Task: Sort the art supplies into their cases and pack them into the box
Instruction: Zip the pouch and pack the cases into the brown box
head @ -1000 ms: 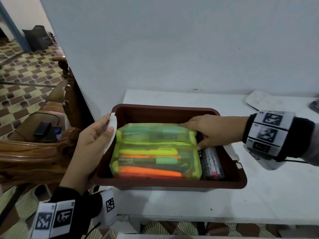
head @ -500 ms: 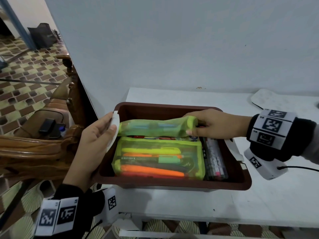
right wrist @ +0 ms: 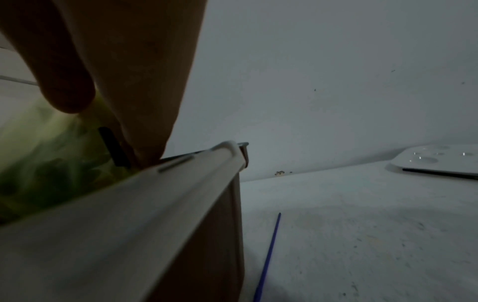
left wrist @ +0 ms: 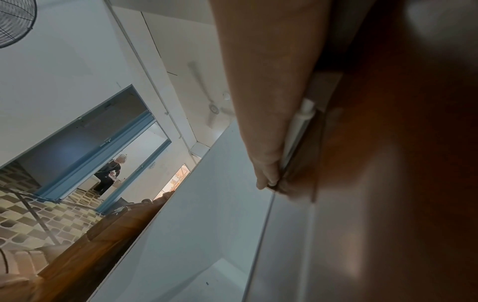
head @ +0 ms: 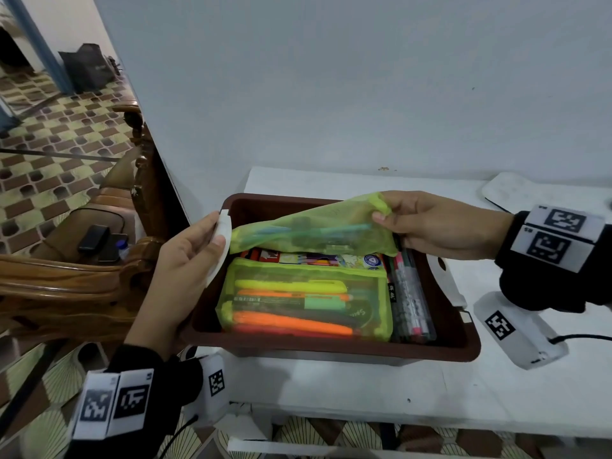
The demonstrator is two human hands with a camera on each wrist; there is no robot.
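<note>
Packing stage. The brown box stands on the white table, steadied by the left hand, whose fingers and thumb pinch its white side latch. Inside lie a green mesh case of highlighters and, beside it, a clear marker pack. The right hand pinches one end of a second mesh case, tilted above the box's rear, far end low. Next, judged: lower it flat into the remaining space. Printing on a carton beneath is illegible.
</note>
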